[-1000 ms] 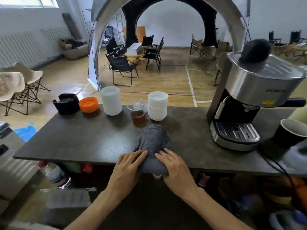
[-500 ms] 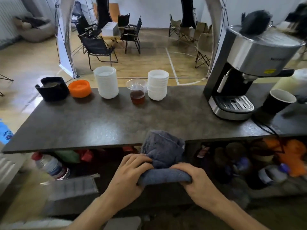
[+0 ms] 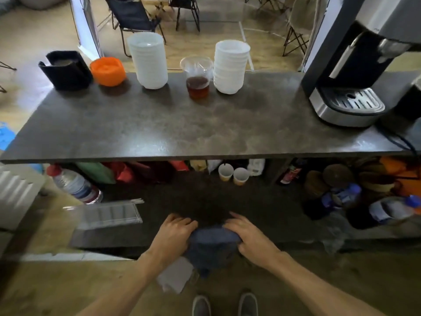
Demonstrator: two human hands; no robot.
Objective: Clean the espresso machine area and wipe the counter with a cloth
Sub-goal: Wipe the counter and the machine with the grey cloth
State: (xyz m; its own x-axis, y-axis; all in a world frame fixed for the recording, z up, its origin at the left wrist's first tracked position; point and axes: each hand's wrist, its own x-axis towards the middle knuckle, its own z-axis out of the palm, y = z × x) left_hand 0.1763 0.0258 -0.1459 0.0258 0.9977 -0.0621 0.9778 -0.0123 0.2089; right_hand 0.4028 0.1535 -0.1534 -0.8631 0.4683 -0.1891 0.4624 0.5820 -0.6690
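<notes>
A grey-blue cloth (image 3: pixel 211 247) hangs bunched between my two hands, well below the dark counter (image 3: pixel 159 128) and in front of the lower shelf. My left hand (image 3: pixel 174 233) grips its left side and my right hand (image 3: pixel 250 236) grips its right side. The espresso machine (image 3: pixel 355 71) stands at the counter's right end, with its steel drip tray (image 3: pixel 354 101) facing me. Both hands are far from it, low and central.
Along the counter's back edge stand a black holder (image 3: pixel 66 71), an orange lid (image 3: pixel 108 70), two stacks of white cups (image 3: pixel 149 60) (image 3: pixel 231 66) and a clear cup of brown liquid (image 3: pixel 197 78). A black cord (image 3: pixel 397 139) trails off the right. The lower shelf holds bottles, cups and bags.
Both hands have pulled the cloth off the counter's front edge and lowered it in front of the shelf. The view has tilted down; my shoes now show.
</notes>
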